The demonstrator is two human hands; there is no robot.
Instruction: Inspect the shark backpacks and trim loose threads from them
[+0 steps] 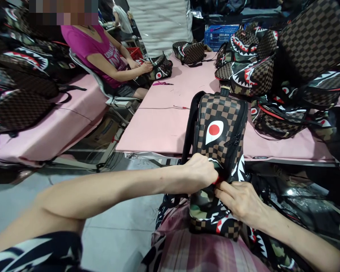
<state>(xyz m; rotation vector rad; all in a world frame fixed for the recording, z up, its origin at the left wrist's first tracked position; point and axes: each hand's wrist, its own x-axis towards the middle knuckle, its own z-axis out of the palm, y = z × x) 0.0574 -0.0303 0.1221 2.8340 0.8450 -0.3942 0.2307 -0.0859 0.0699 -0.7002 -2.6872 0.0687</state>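
A brown-and-black checkered backpack [221, 109] with a red-and-white eye, camouflage patches and white teeth leans from my lap against the edge of the pink table. My left hand [202, 173] is closed in a fist at the middle of its side, by a small red patch. Just below and to the right, the bent fingers of my right hand [240, 202] are closed on the backpack at that same spot. What exactly lies between the fingertips is hidden. A black zipper [235, 140] runs along the backpack's edge above both hands.
On the pink table [155, 124], several similar backpacks [246, 79] are piled at the right. Pink snips [163, 83] lie farther back, near a co-worker [107, 56] handling another bag. More bags [19, 109] cover the left table. A blue basket [221, 36] stands behind.
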